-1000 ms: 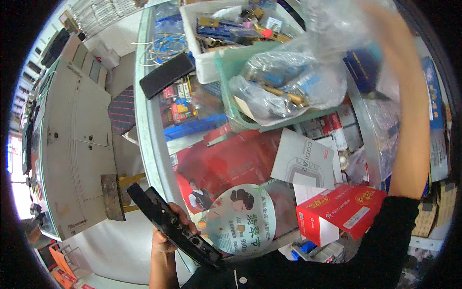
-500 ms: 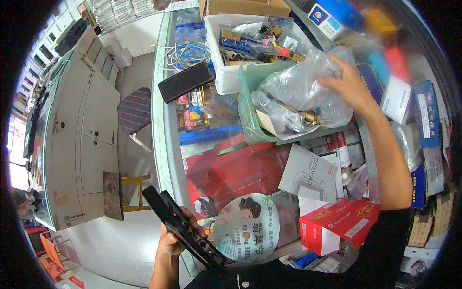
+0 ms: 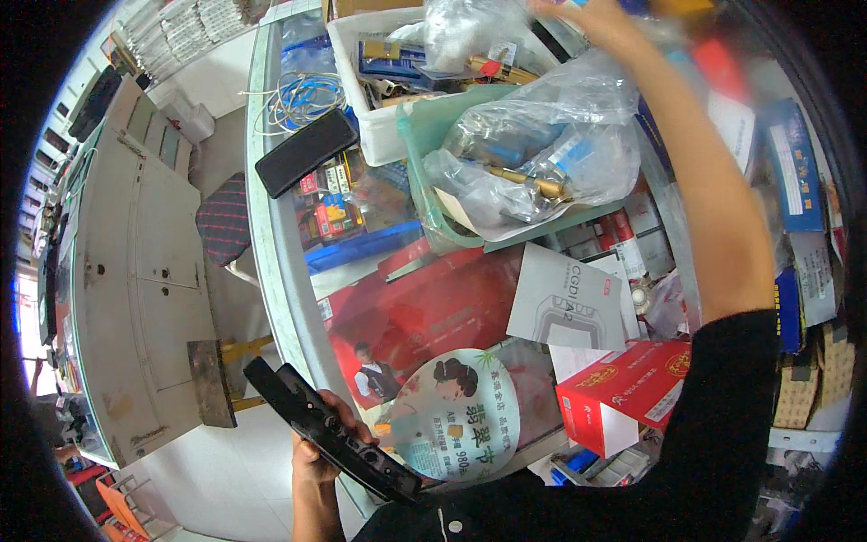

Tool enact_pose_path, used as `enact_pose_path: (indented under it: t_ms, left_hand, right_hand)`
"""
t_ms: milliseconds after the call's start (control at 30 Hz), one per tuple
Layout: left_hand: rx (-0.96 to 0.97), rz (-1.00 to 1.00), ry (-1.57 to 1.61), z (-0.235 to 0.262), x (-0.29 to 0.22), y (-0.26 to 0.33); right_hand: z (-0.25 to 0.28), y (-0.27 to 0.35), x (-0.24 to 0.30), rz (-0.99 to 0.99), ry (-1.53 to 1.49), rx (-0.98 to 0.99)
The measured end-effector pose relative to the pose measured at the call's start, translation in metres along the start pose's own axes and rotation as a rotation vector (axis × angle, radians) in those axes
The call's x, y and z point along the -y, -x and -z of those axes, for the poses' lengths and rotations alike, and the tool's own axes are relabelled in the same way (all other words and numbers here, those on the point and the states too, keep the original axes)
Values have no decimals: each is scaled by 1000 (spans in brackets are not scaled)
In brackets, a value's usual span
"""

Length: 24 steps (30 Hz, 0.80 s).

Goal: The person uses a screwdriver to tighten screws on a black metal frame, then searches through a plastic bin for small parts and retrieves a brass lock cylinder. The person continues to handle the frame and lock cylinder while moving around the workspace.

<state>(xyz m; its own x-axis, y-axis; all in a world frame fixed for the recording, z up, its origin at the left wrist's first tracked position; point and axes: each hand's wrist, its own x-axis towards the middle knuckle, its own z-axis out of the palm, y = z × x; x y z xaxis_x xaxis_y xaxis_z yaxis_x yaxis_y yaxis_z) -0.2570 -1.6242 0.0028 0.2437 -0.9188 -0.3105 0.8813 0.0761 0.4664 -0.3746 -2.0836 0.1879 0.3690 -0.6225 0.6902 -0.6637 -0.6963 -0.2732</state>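
1. The left hand [image 3: 309,459] is in the lower left part of the view. Its fingers are closed around a long black device [image 3: 363,462], which is held tilted at the near edge of the glass counter [image 3: 278,262].
2. The right hand [image 3: 591,22] is at the upper edge, partly cut off by it. It is just beside a clear plastic bag [image 3: 465,36]; I cannot tell whether its fingers grip this bag.
3. This bag is over the white plastic bin [image 3: 383,135], among small packaged parts.
4. In front of the bin there is a green plastic basket [image 3: 419,176], with another clear bag [image 3: 591,95] and brass-coloured metal parts [image 3: 542,185] inside.
5. A black smartphone [image 3: 307,152] lies left of the basket, near a coiled blue and white cable [image 3: 305,98].
6. An open red carton [image 3: 628,384] stands right of a round printed sign [image 3: 456,420].
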Motion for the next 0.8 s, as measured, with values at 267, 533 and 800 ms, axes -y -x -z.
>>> enact_pose_path:
  t_ms: [267, 533, 800]
  left_hand:
    - [-50, 40, -51, 0, 1, -3]
    - [89, -8, -41, 16, -3, 7]
    - [109, -3, -10, 26, -4, 7]
  right_hand:
    - [35, 89, -45, 384, 552, 853]
    - [38, 45, -45, 69, 35, 585]
    - [65, 15, -16, -192, -282, 353]
